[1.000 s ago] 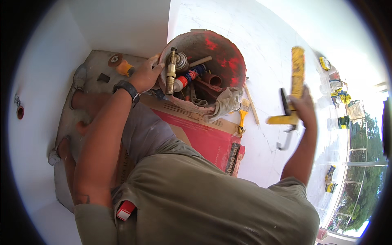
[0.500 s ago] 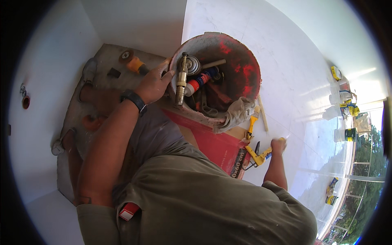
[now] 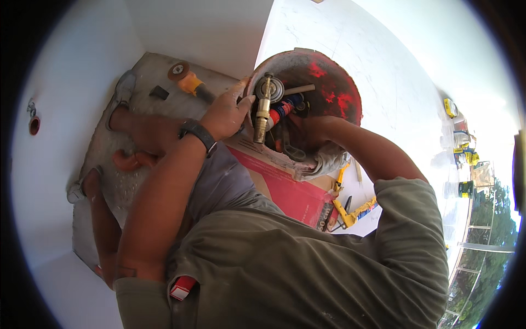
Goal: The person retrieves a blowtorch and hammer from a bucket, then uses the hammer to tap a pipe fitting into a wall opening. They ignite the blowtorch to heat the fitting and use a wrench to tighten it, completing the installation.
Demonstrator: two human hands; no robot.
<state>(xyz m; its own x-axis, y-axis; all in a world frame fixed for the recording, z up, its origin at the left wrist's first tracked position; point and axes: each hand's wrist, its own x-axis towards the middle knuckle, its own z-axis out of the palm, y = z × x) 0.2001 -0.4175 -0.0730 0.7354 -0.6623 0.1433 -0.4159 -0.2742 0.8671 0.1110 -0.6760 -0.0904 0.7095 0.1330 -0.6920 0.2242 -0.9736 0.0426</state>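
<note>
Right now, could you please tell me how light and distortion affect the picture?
In the head view, brightness washes out the floor towards the window, whose lines curve near the picture's edge; shadow inside the bucket dims the right hand.

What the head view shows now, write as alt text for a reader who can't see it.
Someone's right hand reaches into a round, red-stained bucket holding a brass-coloured fitting and a tube; the left hand rests at the bucket's rim. Nearby lie a yellow caulking gun, an orange angle grinder and red cardboard.
</note>
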